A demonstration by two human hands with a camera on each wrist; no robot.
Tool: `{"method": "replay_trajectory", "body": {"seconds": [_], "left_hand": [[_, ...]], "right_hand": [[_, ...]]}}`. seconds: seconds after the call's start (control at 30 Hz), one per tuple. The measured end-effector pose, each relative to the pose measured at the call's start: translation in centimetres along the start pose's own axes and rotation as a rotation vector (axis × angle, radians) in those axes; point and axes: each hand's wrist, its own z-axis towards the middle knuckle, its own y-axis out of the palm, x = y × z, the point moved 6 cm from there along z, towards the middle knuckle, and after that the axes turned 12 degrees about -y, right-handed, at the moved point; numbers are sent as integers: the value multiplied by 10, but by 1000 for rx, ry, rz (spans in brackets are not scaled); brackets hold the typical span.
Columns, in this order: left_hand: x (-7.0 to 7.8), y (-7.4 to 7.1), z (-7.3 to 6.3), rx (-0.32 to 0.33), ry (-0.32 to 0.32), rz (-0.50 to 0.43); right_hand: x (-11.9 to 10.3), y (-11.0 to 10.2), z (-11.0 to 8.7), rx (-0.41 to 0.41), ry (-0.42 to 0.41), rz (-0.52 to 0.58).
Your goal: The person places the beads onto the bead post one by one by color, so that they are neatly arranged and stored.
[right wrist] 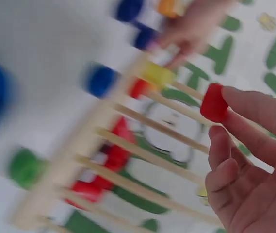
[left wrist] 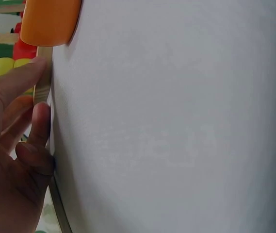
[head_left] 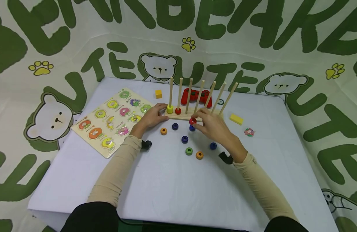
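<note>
A wooden peg rack [head_left: 181,117] stands on the table with a row of several upright pegs. Yellow beads [head_left: 169,110] sit on its leftmost peg, and a red bead [head_left: 178,111] is on the peg beside it. My left hand [head_left: 151,117] holds the rack's left end, thumb against the wooden base [left wrist: 42,90]. Between thumb and fingertips, my right hand [head_left: 212,125] pinches another red bead [right wrist: 214,103], in front of the rack's middle. Loose beads lie before the rack, among them a blue one [head_left: 175,126], a green one [head_left: 188,151] and an orange one [head_left: 199,155].
On the left lies a fruit puzzle board [head_left: 104,111]. Behind the pegs is a red game controller [head_left: 206,95]. One yellow block [head_left: 158,94] sits at the back, another yellow block [head_left: 236,119] to the right, near a small pink figure [head_left: 249,132].
</note>
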Motion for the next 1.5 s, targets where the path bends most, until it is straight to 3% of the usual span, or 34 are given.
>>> {"method": "replay_trajectory", "body": {"seconds": [0.13,0.27,0.37,0.5,0.67,1.07,1.17,1.3,1.37,1.4,1.5], "left_hand": [[0,0,1,4,-3,3],[3,1,1,-5,-3,0],[5,2,1,-11,0,-8],[5,3,1,-11,0,-9],[4,4,3,-17,-1,-7],[2,4,0,-6,3,5],[2,4,0,-11,-1,-2],[1,4,2,-18,-10,0],[1,4,2,-18,-7,11],[1,3,2,-15,-6,12],[0,-1,1,-2,-3,10]], "right_hand": [[-12,-37,34,165,-52,-4],[-19,-60,63,301,-75,-37],[-19,-67,80,356,-74,-59],[-13,-68,93,361,-38,-69],[-8,-64,96,330,24,-62],[-3,-52,97,258,77,-63],[-4,-53,93,296,43,-78],[-15,-51,75,362,-91,-104],[-21,-39,64,288,-158,-113],[-23,-29,59,212,-182,-114],[-25,9,41,-97,-206,-85]]}}
